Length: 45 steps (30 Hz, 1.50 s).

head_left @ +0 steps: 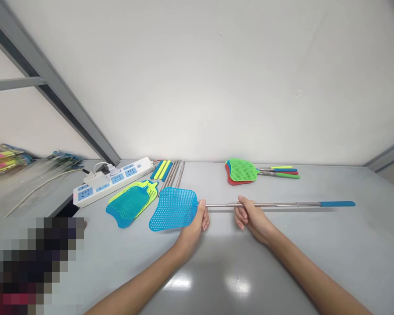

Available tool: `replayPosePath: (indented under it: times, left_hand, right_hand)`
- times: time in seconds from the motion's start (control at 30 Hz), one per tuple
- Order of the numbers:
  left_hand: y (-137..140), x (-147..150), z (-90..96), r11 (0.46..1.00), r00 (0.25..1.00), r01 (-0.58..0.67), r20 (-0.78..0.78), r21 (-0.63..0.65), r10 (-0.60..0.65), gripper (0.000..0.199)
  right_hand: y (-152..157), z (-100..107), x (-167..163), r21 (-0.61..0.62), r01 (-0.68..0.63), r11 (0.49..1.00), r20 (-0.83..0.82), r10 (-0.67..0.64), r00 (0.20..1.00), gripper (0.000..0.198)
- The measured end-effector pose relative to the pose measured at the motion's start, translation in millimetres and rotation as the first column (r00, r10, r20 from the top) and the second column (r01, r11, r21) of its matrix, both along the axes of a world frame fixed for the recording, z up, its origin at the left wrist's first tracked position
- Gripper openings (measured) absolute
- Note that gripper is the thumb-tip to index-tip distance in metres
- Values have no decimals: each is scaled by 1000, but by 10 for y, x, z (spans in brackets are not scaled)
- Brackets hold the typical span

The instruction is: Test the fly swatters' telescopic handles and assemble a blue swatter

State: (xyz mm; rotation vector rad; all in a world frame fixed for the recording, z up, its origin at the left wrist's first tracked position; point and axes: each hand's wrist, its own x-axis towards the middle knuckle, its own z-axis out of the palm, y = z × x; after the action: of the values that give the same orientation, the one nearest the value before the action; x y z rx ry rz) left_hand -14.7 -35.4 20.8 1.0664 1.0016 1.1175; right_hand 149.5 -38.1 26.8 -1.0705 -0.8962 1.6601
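Note:
A blue fly swatter (174, 210) with a long, drawn-out telescopic metal rod and a blue grip lies level across both hands, above the table. My left hand (197, 223) is closed at the neck, where the perforated head meets the rod. Around the middle of the rod, my right hand (249, 215) is closed with thumb and fingers. Left of the swatter head, loose blue and yellow swatter heads (131, 203) overlap on the table. Several metal rods (176, 174) and blue and yellow grip sleeves (162, 169) lie behind them.
A stack of complete swatters (243, 170), green on top, rests near the wall. A white power strip (114, 181) with plugs and a cable stands at the left. Clear plastic packaging (49, 168) lies farther left. A pixelated area covers the lower left corner.

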Motion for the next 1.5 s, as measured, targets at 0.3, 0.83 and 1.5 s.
replayPosePath:
  times: [0.3,0.83,1.5]
  left_hand:
    - [-43,41,-23,988,985,-143,88,-61,148,39]
    - [-13,-25,54,972,966,-228,134,58,219,42]
    - [-125,-5,46,1000,1000,-16,3,16,16,48]
  right_hand:
    - [0,-17,-20,3,-2,1000,-11,2,1000,46]
    - [-35,0,-43,123,36,992,5,-37,999,41]
    - [-211,-8,-181,81,-286,955,-19,288,957,59]
